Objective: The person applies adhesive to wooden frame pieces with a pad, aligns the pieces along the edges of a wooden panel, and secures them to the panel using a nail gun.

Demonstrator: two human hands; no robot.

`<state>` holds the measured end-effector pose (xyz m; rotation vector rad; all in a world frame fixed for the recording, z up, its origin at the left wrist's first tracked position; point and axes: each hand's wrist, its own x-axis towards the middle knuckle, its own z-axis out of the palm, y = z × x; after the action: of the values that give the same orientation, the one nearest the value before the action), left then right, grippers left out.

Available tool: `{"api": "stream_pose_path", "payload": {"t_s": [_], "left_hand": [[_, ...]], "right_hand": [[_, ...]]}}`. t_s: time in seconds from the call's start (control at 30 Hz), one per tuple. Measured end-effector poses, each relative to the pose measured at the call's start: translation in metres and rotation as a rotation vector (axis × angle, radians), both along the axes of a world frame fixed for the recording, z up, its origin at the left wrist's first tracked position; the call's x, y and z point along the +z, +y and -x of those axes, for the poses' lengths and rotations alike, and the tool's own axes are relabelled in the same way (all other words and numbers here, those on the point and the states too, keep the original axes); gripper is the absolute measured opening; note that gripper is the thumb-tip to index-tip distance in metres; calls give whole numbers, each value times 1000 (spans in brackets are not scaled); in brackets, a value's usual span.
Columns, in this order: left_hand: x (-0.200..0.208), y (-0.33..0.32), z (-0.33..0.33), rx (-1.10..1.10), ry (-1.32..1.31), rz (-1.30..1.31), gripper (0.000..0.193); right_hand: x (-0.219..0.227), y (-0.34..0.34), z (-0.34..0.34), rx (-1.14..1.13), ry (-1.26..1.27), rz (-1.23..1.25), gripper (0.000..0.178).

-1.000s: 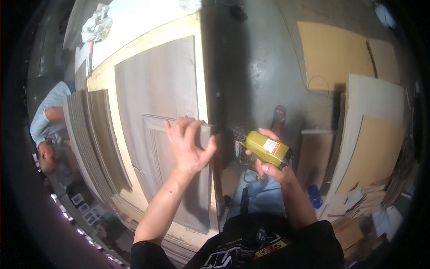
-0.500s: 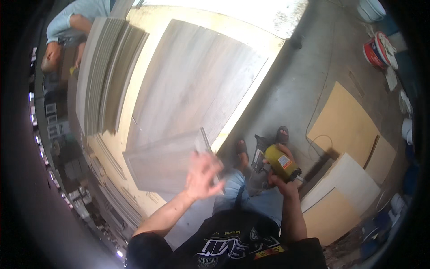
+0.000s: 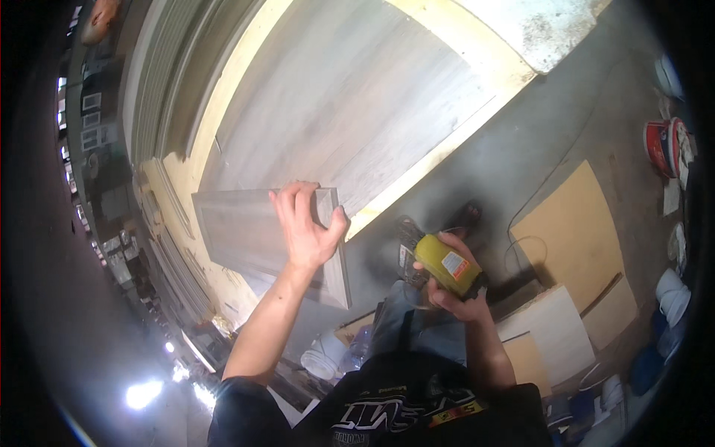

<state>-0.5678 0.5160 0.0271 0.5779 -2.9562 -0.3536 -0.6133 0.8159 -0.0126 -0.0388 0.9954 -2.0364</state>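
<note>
My left hand (image 3: 304,231) is closed on the end of a grey wood-grain framed panel (image 3: 238,223), fingers over the top edge and thumb by the near corner. The panel is tilted over the near corner of the table, its end edge facing me. My right hand (image 3: 463,302) grips a yellow-green power tool (image 3: 445,262) with a black end and a white-and-red label. The tool is held in front of my legs, away from the panel, and its working face is hidden from me.
A large grey board (image 3: 350,97) lies flat on the yellowish table (image 3: 424,175). Stacked grey panels (image 3: 167,82) stand along its left side. Tan boards (image 3: 570,231) and a white board (image 3: 555,328) are on the floor at right, near a red bucket (image 3: 661,149).
My left hand, blurred and loose over the panel before, is now closed on its end. The panel sits at a different tilt. My right hand still holds the tool, and the whole view has shifted.
</note>
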Motion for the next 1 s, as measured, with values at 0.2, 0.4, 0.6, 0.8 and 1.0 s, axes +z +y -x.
{"api": "stream_pose_path", "payload": {"t_s": [0.2, 0.4, 0.6, 0.8, 1.0], "left_hand": [[-2, 1, -7, -22, -15, -20, 57], [-2, 4, -39, -124, -51, -58, 59], [-3, 3, -40, -162, -56, -32, 59], [-5, 1, -42, -177, -43, -15, 61], [-6, -1, -44, -186, -26, 0, 61]], "right_hand": [[-14, -22, -4, 111, 43, 77, 92], [-19, -39, -13, 109, -135, 173, 88], [-34, -61, -30, 19, -34, 240, 80], [-41, -72, -38, -30, -18, 283, 79], [-51, -76, -44, -1, 99, 280, 84]]}}
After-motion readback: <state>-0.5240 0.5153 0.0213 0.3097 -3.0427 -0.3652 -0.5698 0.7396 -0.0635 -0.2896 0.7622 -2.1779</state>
